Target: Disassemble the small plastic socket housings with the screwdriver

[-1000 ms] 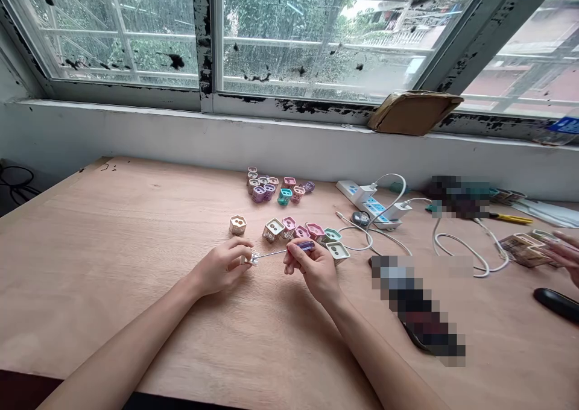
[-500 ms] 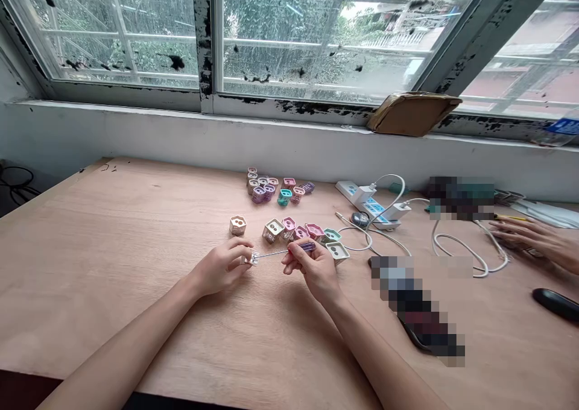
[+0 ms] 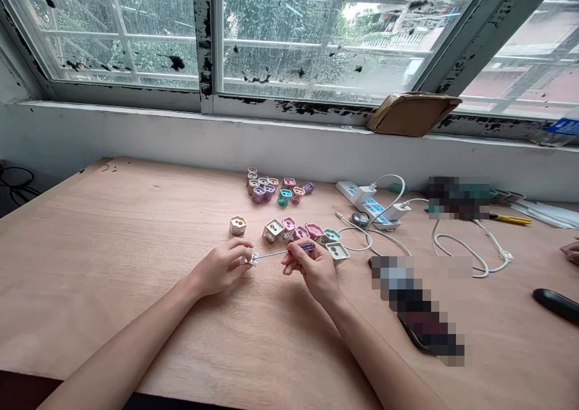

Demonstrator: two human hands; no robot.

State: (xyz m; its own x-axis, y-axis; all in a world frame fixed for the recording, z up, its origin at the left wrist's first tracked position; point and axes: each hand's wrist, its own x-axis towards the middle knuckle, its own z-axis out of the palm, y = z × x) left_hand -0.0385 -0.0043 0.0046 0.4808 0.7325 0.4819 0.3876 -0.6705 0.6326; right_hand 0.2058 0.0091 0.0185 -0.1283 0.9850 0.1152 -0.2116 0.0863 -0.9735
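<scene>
Precision screwdriver (image 3: 307,247) is held just above the wooden table (image 3: 90,289), in front of the person and between both hands. Its long axis runs almost level left to right, dipping slightly toward the left end. The tip points to the person's left, into a small white plastic socket housing (image 3: 249,258), and the handle end points right. Thin silver shaft, short purple-blue handle with a bit of red at the front end. How far the tip goes into the housing can't be told.

Right hand (image 3: 314,271) is nearly closed, pinching the handle between thumb and fingers. Left hand (image 3: 221,269) is curled around the housing, its fingers hiding most of it.

Just beyond the hands is a loose row of hexagonal plastic socket housings (image 3: 288,224) in white, pink and green, the nearest green-white one just right of the right hand. Farther back sits a tight cluster of pastel housings (image 3: 275,187). To the right are a white power strip (image 3: 368,208), white cables (image 3: 456,259), a yellow-handled tool (image 3: 509,219) and a pixelated object (image 3: 416,307). A co-worker's fingers (image 3: 570,252) show at the right edge, near a black oblong object (image 3: 556,304).
</scene>
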